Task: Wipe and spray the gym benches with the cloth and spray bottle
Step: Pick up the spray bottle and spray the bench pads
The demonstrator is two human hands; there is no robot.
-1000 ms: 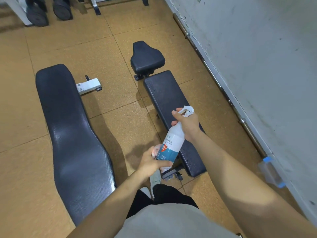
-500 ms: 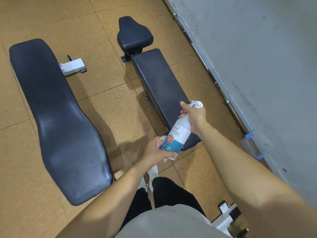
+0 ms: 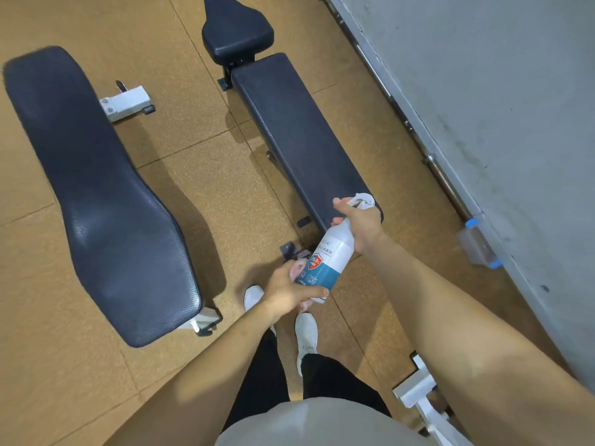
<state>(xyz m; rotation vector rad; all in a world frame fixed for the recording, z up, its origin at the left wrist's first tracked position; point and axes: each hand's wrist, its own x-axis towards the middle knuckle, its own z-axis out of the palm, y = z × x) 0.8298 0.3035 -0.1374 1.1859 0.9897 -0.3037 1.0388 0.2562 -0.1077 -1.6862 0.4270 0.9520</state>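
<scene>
Two black padded benches stand on the cork-coloured floor. The wide bench (image 3: 103, 194) is at the left. The narrow bench (image 3: 296, 136) with a separate seat pad (image 3: 236, 30) is at centre right. A white spray bottle (image 3: 328, 259) with a teal label is held over the narrow bench's near end. My right hand (image 3: 360, 223) grips its neck at the white trigger head. My left hand (image 3: 286, 289) clasps the bottle's base together with a pinkish cloth (image 3: 297, 268), which is mostly hidden by the fingers.
A grey wall (image 3: 483, 91) runs along the right with a metal barbell (image 3: 405, 123) at its foot and a clear blue-capped container (image 3: 476, 243). A white frame part (image 3: 418, 394) sits at lower right. My white shoes (image 3: 306, 333) stand between the benches.
The view has tilted down and back, so the benches sit higher in frame and my shoes show. Both hands keep the same hold on the bottle near the narrow bench's near end.
</scene>
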